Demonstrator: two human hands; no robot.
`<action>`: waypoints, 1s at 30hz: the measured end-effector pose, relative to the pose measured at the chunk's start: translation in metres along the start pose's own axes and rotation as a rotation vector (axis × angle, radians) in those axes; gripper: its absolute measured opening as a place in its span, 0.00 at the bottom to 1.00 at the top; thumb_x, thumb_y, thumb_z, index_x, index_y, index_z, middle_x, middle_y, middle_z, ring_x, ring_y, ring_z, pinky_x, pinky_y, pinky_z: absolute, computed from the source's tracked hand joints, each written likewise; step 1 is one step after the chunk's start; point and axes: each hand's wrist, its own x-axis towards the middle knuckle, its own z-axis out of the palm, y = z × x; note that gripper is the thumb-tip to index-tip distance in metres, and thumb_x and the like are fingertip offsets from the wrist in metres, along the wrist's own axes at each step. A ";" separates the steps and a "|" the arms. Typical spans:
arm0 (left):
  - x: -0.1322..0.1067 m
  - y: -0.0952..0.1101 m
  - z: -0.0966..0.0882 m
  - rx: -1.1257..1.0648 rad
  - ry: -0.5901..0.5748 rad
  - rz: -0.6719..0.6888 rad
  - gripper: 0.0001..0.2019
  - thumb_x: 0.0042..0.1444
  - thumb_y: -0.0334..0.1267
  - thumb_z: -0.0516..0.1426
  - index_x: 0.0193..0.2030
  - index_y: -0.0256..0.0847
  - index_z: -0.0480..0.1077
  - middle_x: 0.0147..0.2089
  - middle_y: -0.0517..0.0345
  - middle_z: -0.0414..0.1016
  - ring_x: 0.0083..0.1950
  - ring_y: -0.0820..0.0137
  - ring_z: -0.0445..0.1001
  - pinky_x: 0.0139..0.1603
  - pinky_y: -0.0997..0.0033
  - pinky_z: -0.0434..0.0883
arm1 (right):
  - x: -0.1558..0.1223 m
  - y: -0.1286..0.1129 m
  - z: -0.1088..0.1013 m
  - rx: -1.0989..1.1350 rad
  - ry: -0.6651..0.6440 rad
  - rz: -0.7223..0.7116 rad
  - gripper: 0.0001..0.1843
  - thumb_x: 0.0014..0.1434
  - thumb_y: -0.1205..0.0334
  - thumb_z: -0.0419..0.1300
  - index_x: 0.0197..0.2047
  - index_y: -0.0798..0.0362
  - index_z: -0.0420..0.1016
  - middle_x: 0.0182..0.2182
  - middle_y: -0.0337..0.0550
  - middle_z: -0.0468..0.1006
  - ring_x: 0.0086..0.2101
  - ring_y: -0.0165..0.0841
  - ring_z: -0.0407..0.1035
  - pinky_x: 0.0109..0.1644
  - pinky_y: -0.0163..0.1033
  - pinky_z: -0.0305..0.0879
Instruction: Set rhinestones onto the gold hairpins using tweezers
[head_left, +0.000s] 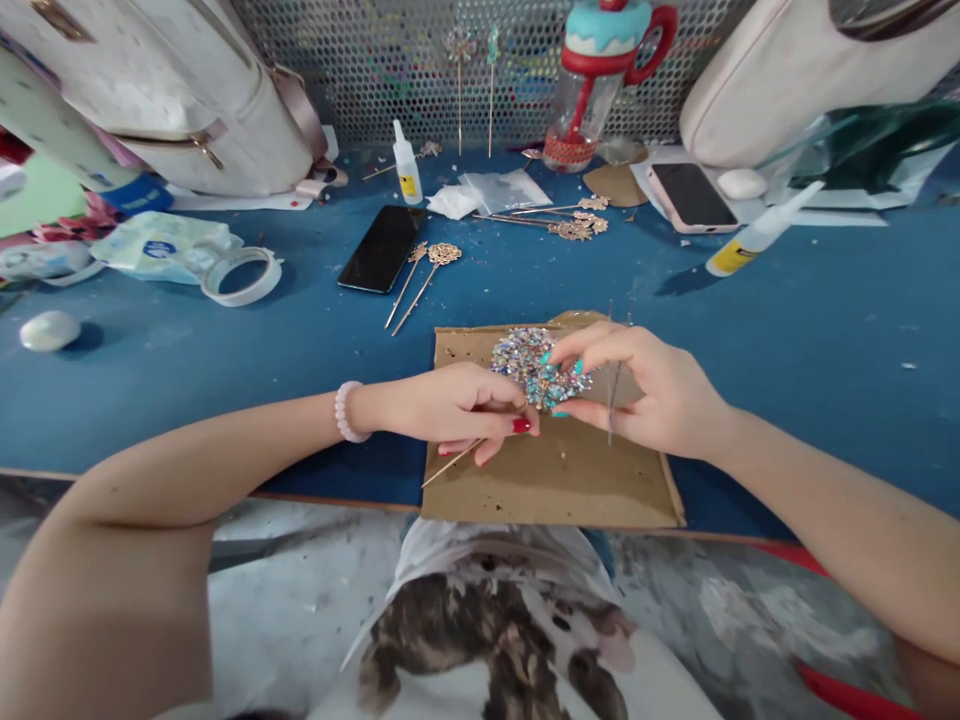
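My left hand (469,405) is closed around a gold hairpin (452,465), its thin stick slanting out at the lower left. The hairpin's head lies by my right fingertips, partly lost against a glittering pile of multicoloured rhinestones (517,355). Thin metal tweezers (614,400) are tucked between the fingers of my right hand (649,390). Its thumb and fingertips close in at the hairpin head and the stones; whether they pinch a stone I cannot tell. Beneath both hands is a piece of brown cardboard (555,480) on the blue table.
Two gold hairpins (424,290) lie beside a black phone (381,248). More hairpins (551,222) are further back. One glue bottle (406,165) stands behind; another glue bottle (757,235) leans at right. A tape roll (241,277), a lidded cup (589,90) and bags (202,100) surround the area.
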 end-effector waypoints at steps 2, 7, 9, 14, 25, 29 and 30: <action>0.000 -0.001 0.000 -0.008 -0.008 0.009 0.09 0.64 0.34 0.51 0.48 0.36 0.68 0.24 0.64 0.72 0.14 0.84 0.62 0.15 0.88 0.60 | 0.000 0.000 0.000 -0.016 0.003 -0.007 0.13 0.59 0.60 0.63 0.42 0.48 0.61 0.44 0.42 0.77 0.44 0.35 0.74 0.43 0.41 0.72; 0.000 -0.002 -0.002 -0.057 -0.031 0.019 0.09 0.63 0.32 0.50 0.48 0.35 0.67 0.25 0.63 0.72 0.16 0.83 0.65 0.17 0.87 0.62 | -0.001 -0.001 0.000 -0.015 0.005 -0.004 0.12 0.59 0.60 0.62 0.43 0.47 0.61 0.45 0.42 0.77 0.45 0.36 0.74 0.44 0.43 0.72; -0.001 -0.001 -0.003 -0.088 -0.053 0.024 0.10 0.64 0.30 0.50 0.49 0.35 0.68 0.26 0.62 0.73 0.17 0.83 0.67 0.18 0.87 0.64 | -0.002 -0.001 0.000 -0.020 0.005 -0.007 0.13 0.59 0.61 0.62 0.43 0.47 0.61 0.45 0.42 0.77 0.46 0.36 0.74 0.45 0.43 0.72; 0.000 -0.002 -0.004 -0.152 -0.082 0.032 0.07 0.64 0.32 0.52 0.46 0.36 0.69 0.28 0.60 0.75 0.19 0.82 0.70 0.22 0.85 0.67 | 0.000 -0.002 0.000 -0.035 0.001 -0.044 0.12 0.59 0.62 0.62 0.44 0.47 0.63 0.45 0.43 0.76 0.45 0.36 0.74 0.45 0.43 0.72; 0.003 -0.004 -0.004 -0.319 -0.030 0.091 0.12 0.61 0.45 0.58 0.39 0.36 0.66 0.31 0.56 0.78 0.22 0.78 0.75 0.26 0.81 0.71 | -0.005 -0.015 -0.011 0.083 0.161 -0.070 0.18 0.69 0.49 0.44 0.52 0.42 0.69 0.31 0.41 0.74 0.32 0.34 0.69 0.35 0.41 0.67; 0.003 -0.005 -0.002 -0.332 0.003 0.112 0.12 0.61 0.44 0.58 0.39 0.36 0.67 0.33 0.56 0.79 0.23 0.78 0.76 0.27 0.80 0.72 | -0.006 -0.025 -0.007 0.129 0.009 -0.015 0.14 0.68 0.61 0.46 0.52 0.45 0.68 0.23 0.36 0.68 0.23 0.29 0.64 0.28 0.37 0.62; 0.003 -0.005 -0.002 -0.326 0.013 0.112 0.11 0.62 0.43 0.57 0.40 0.36 0.67 0.33 0.56 0.79 0.23 0.78 0.76 0.27 0.80 0.72 | -0.005 -0.027 -0.005 0.128 -0.020 0.013 0.12 0.66 0.65 0.48 0.49 0.46 0.68 0.22 0.35 0.68 0.22 0.28 0.64 0.27 0.36 0.62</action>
